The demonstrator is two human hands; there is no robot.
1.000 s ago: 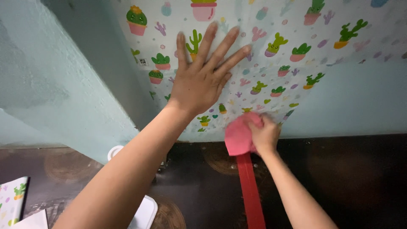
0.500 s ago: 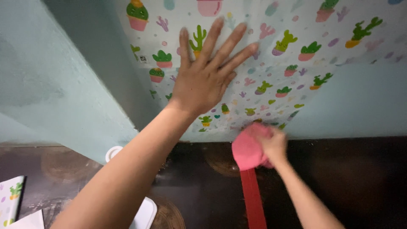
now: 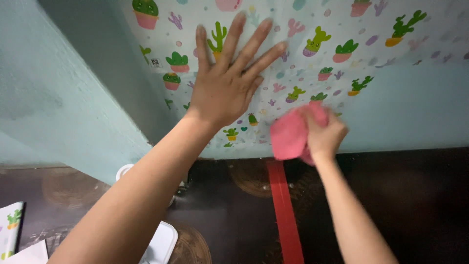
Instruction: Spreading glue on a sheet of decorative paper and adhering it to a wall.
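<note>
The left hand [image 3: 225,90] lies flat with its fingers spread wide, gripping nothing, its palm pressed against a sheet of white wallpaper printed with green cacti in pink pots [image 3: 342,34] that covers the upper part of a pale turquoise wall [image 3: 415,107]. At about four o'clock from that palm, the right hand [image 3: 325,134] is closed around a bunched pink cloth [image 3: 289,134], which bulges out of the fist toward nine o'clock and is pressed against the paper just beside its lower edge, where the print ends and bare wall shows. The step in hand looks like smoothing the sheet onto the wall: one hand pins it while the cloth rubs it down. The cloth is blurred, so it seems to be in motion. A next stroke would seem to call for firm pressure kept on the pinning palm and for the cloth to run outward toward the free lower edge, so that creases are pushed out and not trapped. Below the wall lies a dark floor [image 3: 415,210], with a strip of red tape [image 3: 283,210] running from under the cloth toward six o'clock. At seven o'clock from the left forearm sits a white object with rounded corners [image 3: 161,242], partly hidden, and at the far lower left a loose offcut of the same cactus paper [image 3: 10,222].
</note>
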